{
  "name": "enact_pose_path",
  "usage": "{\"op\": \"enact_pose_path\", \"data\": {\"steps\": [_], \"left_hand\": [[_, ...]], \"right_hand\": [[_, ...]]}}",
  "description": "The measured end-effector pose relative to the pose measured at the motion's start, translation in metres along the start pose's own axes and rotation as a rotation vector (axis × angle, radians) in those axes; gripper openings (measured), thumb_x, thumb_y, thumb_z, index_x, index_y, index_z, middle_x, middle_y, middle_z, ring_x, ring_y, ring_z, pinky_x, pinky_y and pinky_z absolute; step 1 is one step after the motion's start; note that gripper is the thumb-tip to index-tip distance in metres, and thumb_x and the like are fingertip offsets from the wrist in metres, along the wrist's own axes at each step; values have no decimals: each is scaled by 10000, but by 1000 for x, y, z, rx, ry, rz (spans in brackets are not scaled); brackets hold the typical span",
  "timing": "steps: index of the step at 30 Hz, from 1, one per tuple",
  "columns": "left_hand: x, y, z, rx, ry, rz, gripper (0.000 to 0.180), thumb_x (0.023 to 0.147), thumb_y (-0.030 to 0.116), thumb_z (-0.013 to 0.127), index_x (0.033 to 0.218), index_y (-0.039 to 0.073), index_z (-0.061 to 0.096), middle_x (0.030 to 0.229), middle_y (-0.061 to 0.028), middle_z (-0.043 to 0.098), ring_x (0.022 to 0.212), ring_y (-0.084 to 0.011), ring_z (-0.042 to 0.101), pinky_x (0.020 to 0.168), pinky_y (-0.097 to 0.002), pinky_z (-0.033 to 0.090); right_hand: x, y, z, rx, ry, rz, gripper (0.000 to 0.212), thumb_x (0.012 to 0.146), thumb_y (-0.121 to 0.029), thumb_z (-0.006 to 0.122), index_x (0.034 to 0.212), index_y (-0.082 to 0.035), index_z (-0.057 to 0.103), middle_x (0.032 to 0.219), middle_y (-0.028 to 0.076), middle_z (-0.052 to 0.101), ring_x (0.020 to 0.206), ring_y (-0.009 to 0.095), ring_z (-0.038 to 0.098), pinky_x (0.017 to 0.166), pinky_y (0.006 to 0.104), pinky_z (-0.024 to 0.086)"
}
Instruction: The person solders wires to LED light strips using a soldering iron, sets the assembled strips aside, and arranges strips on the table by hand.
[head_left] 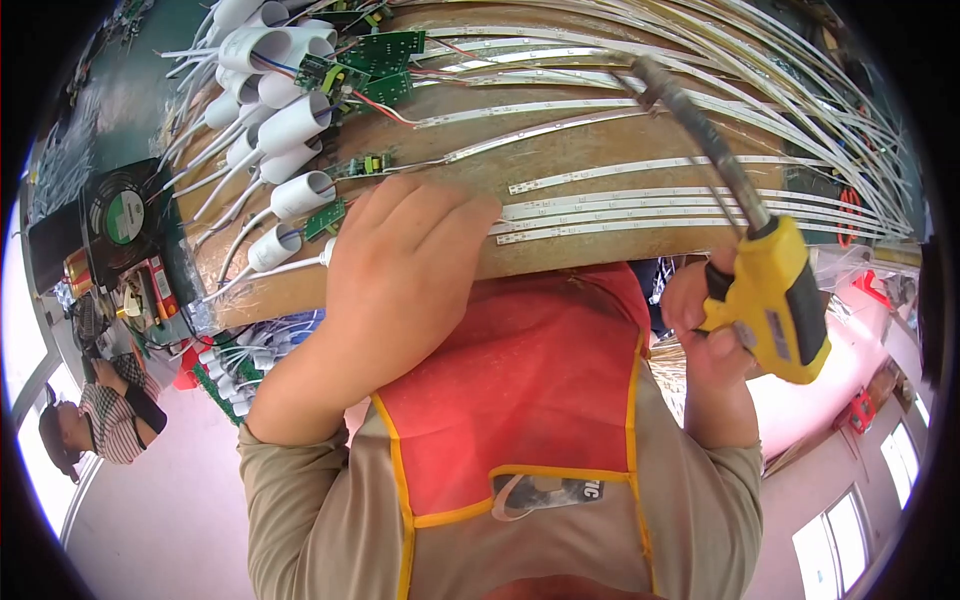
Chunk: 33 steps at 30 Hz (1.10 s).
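In right hand, blurry-tipped soldering iron

Window, lower right: daylight, panes clipped to white; the far-left window blown out too.
Floor: overexposed, washed pinkish.
Bench board: bright, soft sheen on the brown.
White strips: small marks visible mid-view, mushier toward the right rim.
Left hand: evenly lit, fingers motion-smeared.
Yellow tool: body fairly clear, tip blurred.
Apron: strong red, gentle fold shadows.
Rim: black vignette; I see straight edges bowing.
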<state>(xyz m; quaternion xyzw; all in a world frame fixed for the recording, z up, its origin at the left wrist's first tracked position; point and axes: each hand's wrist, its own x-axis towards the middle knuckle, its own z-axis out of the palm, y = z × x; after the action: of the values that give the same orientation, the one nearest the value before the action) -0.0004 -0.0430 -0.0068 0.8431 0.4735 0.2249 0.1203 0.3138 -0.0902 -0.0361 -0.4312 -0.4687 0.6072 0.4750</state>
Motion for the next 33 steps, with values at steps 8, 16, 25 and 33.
{"op": "enact_pose_path", "data": {"steps": [8, 16, 25, 33], "left_hand": [[4, -2, 12, 41, 104, 0, 325, 734, 37, 711, 1058, 74, 716, 976, -70, 665, 872, -286, 644, 751, -413, 519], [6, -4, 12, 54, 132, -27, 219, 790, 14, 769, 999, 69, 735, 954, -90, 684, 849, -309, 659, 751, -412, 525], [9, -6, 14, 54, 115, -57, 164, 810, 29, 727, 959, 76, 677, 961, -94, 640, 850, -315, 620, 735, -430, 503], [14, 7, 12, -17, 79, -155, 95, 860, 30, 750, 943, 47, 707, 1005, -114, 676, 933, -340, 640, 823, -438, 518]], "right_hand": [[-32, 14, -8, -93, -181, 116, 346, 919, -263, 812, 1071, 15, 671, 809, 57, 649, 681, 185, 614, 621, 326, 484], [-42, 25, -8, -55, -179, 130, 337, 908, -266, 822, 1016, -19, 619, 787, 66, 622, 668, 188, 601, 592, 321, 474], [-43, 25, -12, -224, -271, 141, 355, 927, -374, 797, 839, -86, 609, 725, 51, 596, 620, 251, 584, 559, 370, 442], [-48, 28, -9, -205, -233, 111, 398, 958, -427, 770, 833, -88, 600, 711, 45, 588, 583, 245, 579, 536, 358, 447]]}}
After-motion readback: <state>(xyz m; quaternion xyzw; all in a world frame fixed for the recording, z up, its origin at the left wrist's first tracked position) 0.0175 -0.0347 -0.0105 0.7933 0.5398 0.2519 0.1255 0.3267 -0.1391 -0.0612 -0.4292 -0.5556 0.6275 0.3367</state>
